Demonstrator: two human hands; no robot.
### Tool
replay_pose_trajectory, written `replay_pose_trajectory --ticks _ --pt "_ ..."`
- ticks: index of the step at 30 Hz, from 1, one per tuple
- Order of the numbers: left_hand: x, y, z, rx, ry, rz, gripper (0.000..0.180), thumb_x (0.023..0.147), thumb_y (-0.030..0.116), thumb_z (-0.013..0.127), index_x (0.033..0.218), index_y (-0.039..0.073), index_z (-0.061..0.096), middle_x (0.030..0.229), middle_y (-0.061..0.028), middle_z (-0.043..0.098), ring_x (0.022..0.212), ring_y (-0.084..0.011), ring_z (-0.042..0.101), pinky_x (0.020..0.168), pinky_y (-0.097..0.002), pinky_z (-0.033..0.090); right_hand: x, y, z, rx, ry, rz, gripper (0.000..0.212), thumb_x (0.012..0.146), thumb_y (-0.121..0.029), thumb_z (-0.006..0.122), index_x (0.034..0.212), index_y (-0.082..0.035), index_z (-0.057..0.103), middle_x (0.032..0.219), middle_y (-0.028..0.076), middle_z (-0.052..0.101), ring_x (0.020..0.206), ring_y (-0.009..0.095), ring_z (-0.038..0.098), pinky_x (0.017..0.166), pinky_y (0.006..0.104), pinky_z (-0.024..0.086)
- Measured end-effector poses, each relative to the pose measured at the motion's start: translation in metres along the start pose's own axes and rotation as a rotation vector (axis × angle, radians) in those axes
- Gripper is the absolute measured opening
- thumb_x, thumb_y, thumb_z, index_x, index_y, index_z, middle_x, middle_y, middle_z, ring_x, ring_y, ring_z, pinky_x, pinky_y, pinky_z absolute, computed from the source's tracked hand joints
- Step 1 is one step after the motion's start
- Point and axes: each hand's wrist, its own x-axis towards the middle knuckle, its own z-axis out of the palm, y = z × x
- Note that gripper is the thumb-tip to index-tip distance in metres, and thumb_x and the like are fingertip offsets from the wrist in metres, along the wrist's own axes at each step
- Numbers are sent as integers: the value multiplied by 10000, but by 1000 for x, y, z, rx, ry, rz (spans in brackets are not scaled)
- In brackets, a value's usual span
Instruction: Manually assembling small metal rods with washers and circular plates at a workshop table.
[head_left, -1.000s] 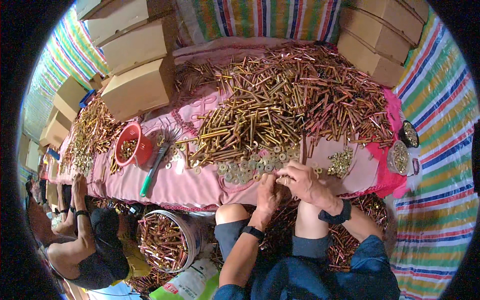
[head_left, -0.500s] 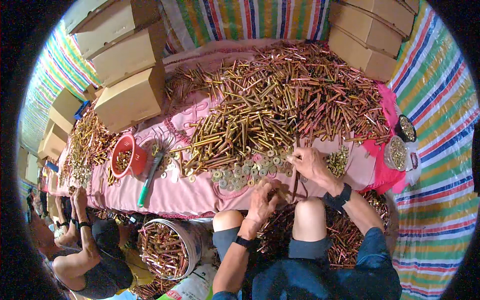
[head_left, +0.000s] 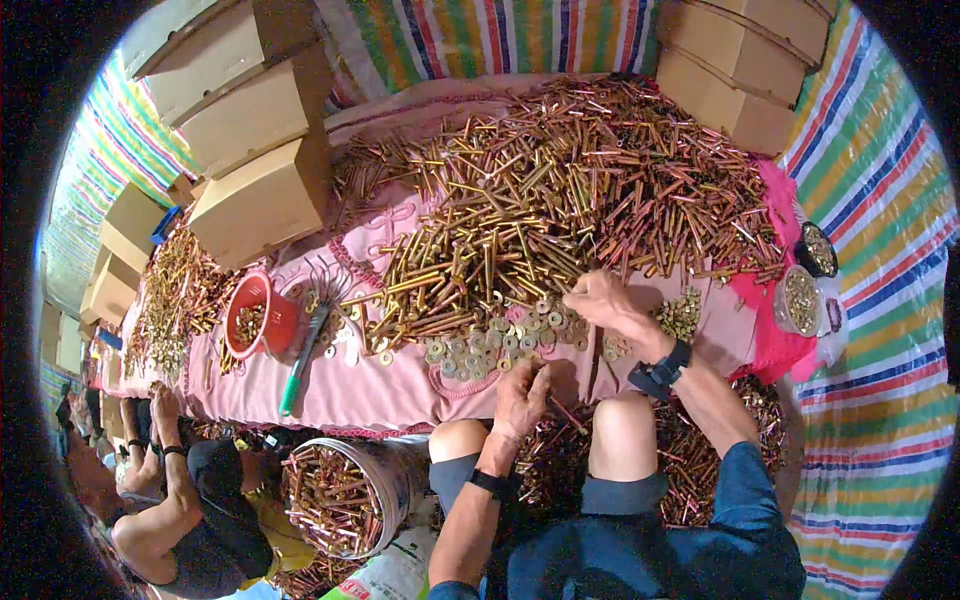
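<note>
My right hand (head_left: 608,305) is closed in a pinch at the near edge of a pile of long brass-coloured bolts (head_left: 490,235), just above the washers. Whatever its fingertips grip is too small to make out. Lower, by the table's front edge, my left hand (head_left: 520,402) has its fingers pressed together; their contents are hidden. Flat round washers (head_left: 465,358) lie spread between the bolts and my left hand. Right of my right wrist sits a little heap of small nuts (head_left: 680,316). Dark strip-like pieces (head_left: 592,358) run down the cloth between my hands.
A red plastic basket (head_left: 246,345) with small parts and a green-handled wire rake (head_left: 291,390) lie left. Tubs of nuts (head_left: 800,300) stand far right. Cardboard boxes (head_left: 262,205) are stacked behind. Below, a bucket of bolts (head_left: 380,500) stands near another person (head_left: 170,525).
My right hand has moved slightly up and left, to the bolt pile's edge. My left hand's fingers have drawn together and turned upward. The view has shifted slightly.
</note>
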Motion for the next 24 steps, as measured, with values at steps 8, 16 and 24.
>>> replay_pose_trajectory --ticks 8,16,24 --pt "11 24 -7 238 -366 -58 319 922 273 674 1019 -29 704 918 -230 702 860 -343 702 757 -412 542 -45 23 -15 438 -127 92 307 842 -292 699 651 -58 645 571 -19 554 471 64 462 424 280 350" --pt "-5 13 9 217 60 242 223 832 -11 682 1049 29 646 856 -125 658 717 -244 648 610 -339 502 -100 5 2 466 -454 3 381 834 -384 745 760 -14 697 643 31 632 521 116 578 488 284 478" --pt "3 13 16 244 125 310 162 856 39 682 1015 54 713 905 -136 625 762 -293 612 641 -390 488 -76 54 -19 261 97 -81 286 924 -277 650 875 -5 725 735 101 703 635 191 672 580 347 511"
